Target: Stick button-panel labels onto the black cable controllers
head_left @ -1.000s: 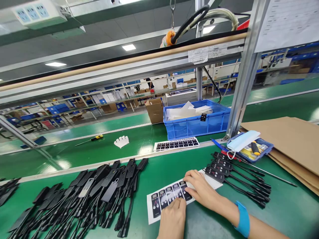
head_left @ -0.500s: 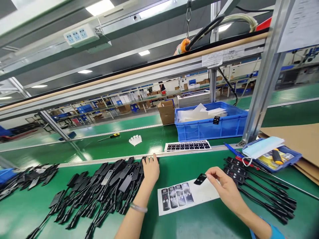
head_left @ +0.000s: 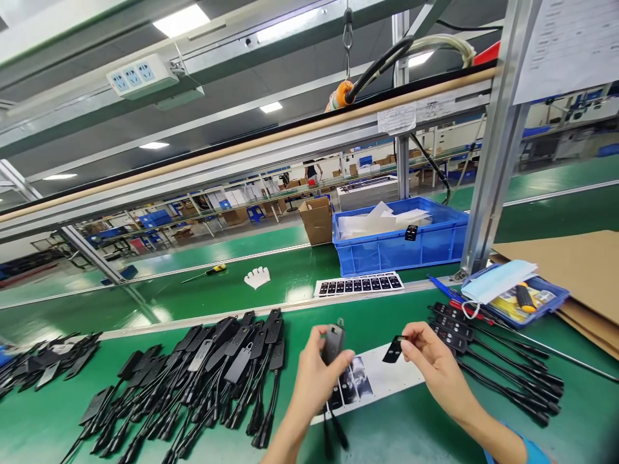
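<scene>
At the sheet [head_left: 387,377]: both sides loaded.
Left hand [head_left: 312,372] grips device [head_left: 333,343]; right hand [head_left: 432,356] pinches label [head_left: 393,350], fingers narrow.

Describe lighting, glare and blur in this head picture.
Head view: white rectangular ceiling light glares; head view: pale reflections on the glossy green far bench, whitish sheen on a black rectangular label; head view: print on the hanging white paper sheet too soft to read.

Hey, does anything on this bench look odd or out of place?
One black label sits alone on the front of the blue bin, while similar ones line the white sheet nearby. A face mask lies draped over the blue tray, partly hiding its contents.
</scene>
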A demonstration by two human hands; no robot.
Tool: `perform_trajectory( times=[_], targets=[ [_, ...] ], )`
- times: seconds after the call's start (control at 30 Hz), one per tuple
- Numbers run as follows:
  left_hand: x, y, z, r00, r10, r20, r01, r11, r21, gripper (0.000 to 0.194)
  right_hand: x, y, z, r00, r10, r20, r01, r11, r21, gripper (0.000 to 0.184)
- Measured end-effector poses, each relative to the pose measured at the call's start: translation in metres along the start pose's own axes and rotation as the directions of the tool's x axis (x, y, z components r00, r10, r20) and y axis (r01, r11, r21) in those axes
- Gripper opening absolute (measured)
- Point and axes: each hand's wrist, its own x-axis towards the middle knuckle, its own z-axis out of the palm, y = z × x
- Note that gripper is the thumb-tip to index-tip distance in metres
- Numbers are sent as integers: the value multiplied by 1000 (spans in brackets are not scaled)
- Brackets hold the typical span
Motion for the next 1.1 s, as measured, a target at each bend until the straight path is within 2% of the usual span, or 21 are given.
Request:
perform_trajectory(
  times=[0.03, 0.07, 0.13, 0.2, 0.27, 0.43, 0.67, 1.1],
  targets=[
    [-5, -5, 12, 990, -98, 102, 115, 977, -179, 45, 0, -1, 0, 1000, 6, 4, -6, 1000, 6, 22],
    [-10, -10, 24, 971, -144, 193, 202, 923, -327, 49, -1, -2, 1, 1000, 14, 10, -14, 1000, 12, 22],
    [-18, -19, 42, 945, -178, 274, 305, 784, -542, 56, -1, -4, 1, 999, 34, 24, -34, 999, 18, 23],
    [-25, -23, 52, 930, -190, 315, 357, 672, -649, 62, -1, -5, 2, 998, 56, 38, -56, 998, 19, 23],
    [-30, -23, 56, 915, -196, 352, 393, 624, -675, 65, -2, -6, 4, 996, 75, 53, -76, 997, 7, 24],
    [-37, -19, 55, 916, -140, 376, 375, 632, -678, 64, -6, -4, 8, 986, 130, 106, -126, 991, -48, 23],
    [-45, -23, 60, 867, -14, 498, 401, 614, -680, 62, -13, 2, 13, 972, 183, 146, -171, 981, -86, 20],
    [-49, -24, 63, 854, -24, 519, 427, 603, -674, 57, -18, 1, 15, 953, 258, 160, -248, 965, -81, 22]
  ],
)
